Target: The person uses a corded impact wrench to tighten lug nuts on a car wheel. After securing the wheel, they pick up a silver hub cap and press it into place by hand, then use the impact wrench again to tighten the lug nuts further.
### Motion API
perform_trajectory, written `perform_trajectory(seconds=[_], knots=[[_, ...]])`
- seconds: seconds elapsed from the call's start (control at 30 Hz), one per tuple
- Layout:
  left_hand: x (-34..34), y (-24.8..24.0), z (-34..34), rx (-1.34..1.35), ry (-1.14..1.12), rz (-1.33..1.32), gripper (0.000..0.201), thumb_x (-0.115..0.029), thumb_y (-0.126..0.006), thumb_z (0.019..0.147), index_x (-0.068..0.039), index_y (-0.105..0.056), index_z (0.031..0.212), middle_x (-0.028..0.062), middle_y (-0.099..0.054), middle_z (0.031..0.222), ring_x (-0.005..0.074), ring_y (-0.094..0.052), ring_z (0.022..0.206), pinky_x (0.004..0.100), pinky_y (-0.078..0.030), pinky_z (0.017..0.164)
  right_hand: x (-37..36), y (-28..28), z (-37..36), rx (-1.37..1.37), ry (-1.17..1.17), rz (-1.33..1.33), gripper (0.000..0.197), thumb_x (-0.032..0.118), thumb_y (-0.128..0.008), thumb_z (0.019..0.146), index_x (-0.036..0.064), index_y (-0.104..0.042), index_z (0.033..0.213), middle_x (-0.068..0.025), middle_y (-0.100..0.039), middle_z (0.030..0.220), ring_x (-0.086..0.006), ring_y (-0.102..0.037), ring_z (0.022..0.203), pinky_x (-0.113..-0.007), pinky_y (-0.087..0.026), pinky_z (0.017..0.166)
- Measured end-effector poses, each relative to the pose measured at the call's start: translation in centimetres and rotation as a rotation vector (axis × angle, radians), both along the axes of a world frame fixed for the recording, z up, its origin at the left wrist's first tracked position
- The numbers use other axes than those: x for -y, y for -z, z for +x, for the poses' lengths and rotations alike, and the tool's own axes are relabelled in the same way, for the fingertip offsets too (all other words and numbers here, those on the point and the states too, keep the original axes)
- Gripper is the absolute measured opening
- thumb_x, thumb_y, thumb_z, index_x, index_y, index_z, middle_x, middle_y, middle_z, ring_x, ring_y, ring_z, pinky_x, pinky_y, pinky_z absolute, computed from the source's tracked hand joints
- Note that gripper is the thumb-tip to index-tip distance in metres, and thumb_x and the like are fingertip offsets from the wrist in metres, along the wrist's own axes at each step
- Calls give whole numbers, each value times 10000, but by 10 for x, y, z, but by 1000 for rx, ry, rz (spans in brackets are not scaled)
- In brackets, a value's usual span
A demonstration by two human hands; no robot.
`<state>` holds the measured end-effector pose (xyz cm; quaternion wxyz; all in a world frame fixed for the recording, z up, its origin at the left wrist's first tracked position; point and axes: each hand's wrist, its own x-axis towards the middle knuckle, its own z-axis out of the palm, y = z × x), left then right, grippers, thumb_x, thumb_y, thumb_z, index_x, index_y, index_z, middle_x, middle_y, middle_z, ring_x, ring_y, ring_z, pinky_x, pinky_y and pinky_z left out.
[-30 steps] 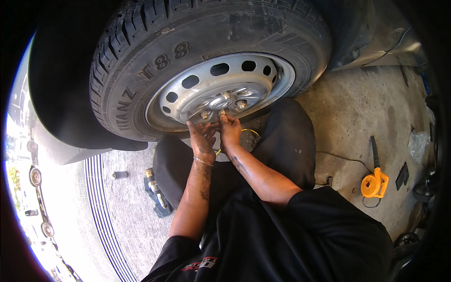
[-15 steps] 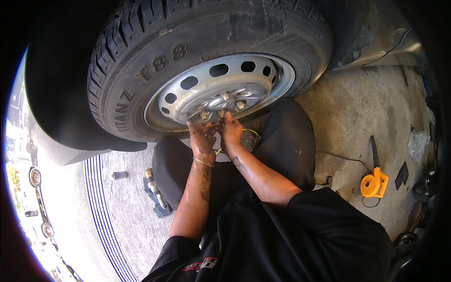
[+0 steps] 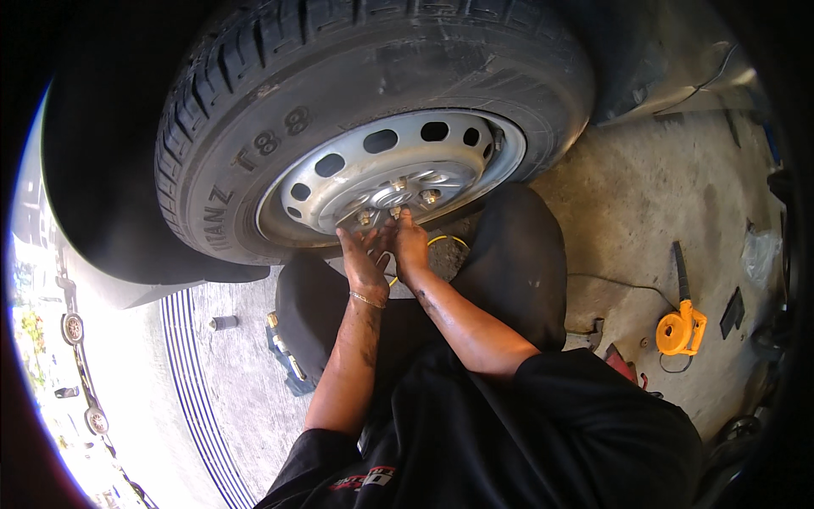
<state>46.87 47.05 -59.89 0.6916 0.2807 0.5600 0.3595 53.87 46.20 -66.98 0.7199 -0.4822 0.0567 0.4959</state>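
A black tire (image 3: 280, 76) on a silver steel wheel (image 3: 373, 153) stands before me, fitted to a car. Several brass-coloured lug nuts (image 3: 431, 196) sit around its hub cap (image 3: 458, 175). With its fingertips, my right hand (image 3: 411, 248) pinches the lowest lug nut (image 3: 396, 213) at the hub. My left hand (image 3: 365, 261), darkened with grime, is raised beside it, fingers apart and partly curled, under the left lug nut (image 3: 364, 218). No object shows in the left palm. Some of the fingertips overlap between the two hands.
A brass-and-black air tool (image 3: 287, 352) lies on a dark cloth left of my knee, with a socket (image 3: 224, 323) farther left. On the right are an orange blower (image 3: 680, 329), its cord and a clear plastic bag (image 3: 761, 257). A yellow hose (image 3: 449, 238) curves between my knees.
My view has shifted slightly, so the wheel appears a little lower and more to the left. The right hand stays at the lowest lug nut, and the left hand remains beside it.
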Motion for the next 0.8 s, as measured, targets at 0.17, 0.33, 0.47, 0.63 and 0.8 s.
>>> perform_trajectory(seconds=[0.17,0.33,0.47,0.63,0.8], knots=[[3,3,3,-91,-2,23,921,-741,-365,951,-17,-275,1513,131,-518,1385,253,-548,1071,382,-422,911,-1,-9,12,-496,-104,8,519,533,-387,1037,99,-640,909,-39,-595,746,-203,-561,679,-360,-461,615],[4,8,0,-101,15,39,907,-730,-371,955,-11,-296,1502,152,-500,1412,290,-546,1115,393,-424,927,1,-30,8,-285,-45,-108,473,532,-380,1023,135,-612,911,-16,-561,746,-183,-519,720,-403,-415,692],[-2,7,-7,-93,38,27,926,-734,-383,948,-9,-283,1516,165,-467,1449,311,-533,1167,421,-412,959,-4,-27,9,-109,-88,-90,476,567,-370,996,165,-596,880,4,-546,719,-177,-511,724,-404,-394,723],[-7,-2,-14,15,26,-39,938,-707,-455,924,0,-290,1517,130,-480,1395,283,-528,1138,409,-381,995,1,-9,13,-374,-177,-79,420,609,-472,949,215,-579,853,43,-537,703,-174,-537,744,-434,-386,741],[-11,-18,-19,198,13,-96,931,-607,-484,940,25,-176,1551,163,-425,1451,288,-505,1237,421,-389,1042,-7,-3,13,-225,-174,-92,393,595,-450,966,233,-577,880,72,-553,713,-139,-537,693,-383,-377,653]])
